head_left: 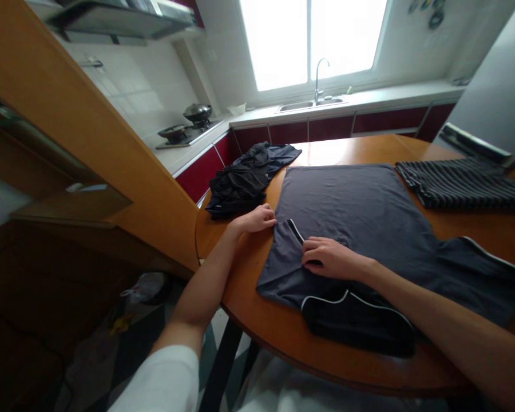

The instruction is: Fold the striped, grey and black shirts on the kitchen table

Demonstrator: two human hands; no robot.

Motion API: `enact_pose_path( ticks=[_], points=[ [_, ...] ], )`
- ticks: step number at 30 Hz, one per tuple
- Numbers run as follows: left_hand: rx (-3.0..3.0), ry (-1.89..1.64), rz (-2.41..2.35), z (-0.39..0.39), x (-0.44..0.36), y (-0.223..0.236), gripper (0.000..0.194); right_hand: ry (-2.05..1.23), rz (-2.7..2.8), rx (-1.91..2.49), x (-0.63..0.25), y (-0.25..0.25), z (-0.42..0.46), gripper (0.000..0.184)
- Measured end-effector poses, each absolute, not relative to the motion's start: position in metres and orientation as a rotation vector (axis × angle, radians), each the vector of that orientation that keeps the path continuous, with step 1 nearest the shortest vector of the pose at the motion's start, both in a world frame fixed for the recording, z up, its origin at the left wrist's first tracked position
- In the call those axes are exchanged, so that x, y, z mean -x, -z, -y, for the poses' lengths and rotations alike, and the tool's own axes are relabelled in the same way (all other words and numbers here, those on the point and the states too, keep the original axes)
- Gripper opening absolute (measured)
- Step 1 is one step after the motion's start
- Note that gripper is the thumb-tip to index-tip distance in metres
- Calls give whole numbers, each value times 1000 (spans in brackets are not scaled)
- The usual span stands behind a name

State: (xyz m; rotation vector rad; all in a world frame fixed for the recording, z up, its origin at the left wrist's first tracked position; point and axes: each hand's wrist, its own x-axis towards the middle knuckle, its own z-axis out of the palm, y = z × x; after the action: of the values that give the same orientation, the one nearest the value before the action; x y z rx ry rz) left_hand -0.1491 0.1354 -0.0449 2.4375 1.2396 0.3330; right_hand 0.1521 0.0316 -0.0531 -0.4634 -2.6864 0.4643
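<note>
A dark grey-blue shirt (347, 194) lies spread on the wooden table, its black collar (356, 326) with white piping nearest me. My left hand (257, 218) is at the shirt's left edge, its fingers closed on the cloth there. Over the folded-in left sleeve is my right hand (332, 257), with fingers curled and pinching the cloth by the black-and-white sleeve trim (296, 231). The other sleeve (480, 269) stretches out to the right, partly behind my right forearm.
Dark clothes (244, 180) are piled at the table's far left. A striped folded cloth (463, 183) lies at the right. The rounded wooden table (249, 257) edge runs close to me, with an orange wooden frame (154, 212) on the left. Counter and sink stand beyond.
</note>
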Motion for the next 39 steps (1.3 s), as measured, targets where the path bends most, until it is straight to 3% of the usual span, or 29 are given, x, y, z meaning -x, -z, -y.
enact_pose_path(
  ticks=[4, 18, 29, 39],
  points=[
    [-2482, -527, -1200, -131, 136, 41, 26, -344, 2643, 601, -152, 54, -33, 14],
    [-2413, -521, -1156, -136, 118, 66, 13, -311, 2627, 848, -154, 60, -36, 15],
    [-2295, -813, -1124, -127, 98, 63, 15, -307, 2595, 843, -154, 57, -34, 18],
    [-2522, -897, -1141, -130, 99, 58, 23, -346, 2717, 515, -155, 52, -32, 14]
  ],
)
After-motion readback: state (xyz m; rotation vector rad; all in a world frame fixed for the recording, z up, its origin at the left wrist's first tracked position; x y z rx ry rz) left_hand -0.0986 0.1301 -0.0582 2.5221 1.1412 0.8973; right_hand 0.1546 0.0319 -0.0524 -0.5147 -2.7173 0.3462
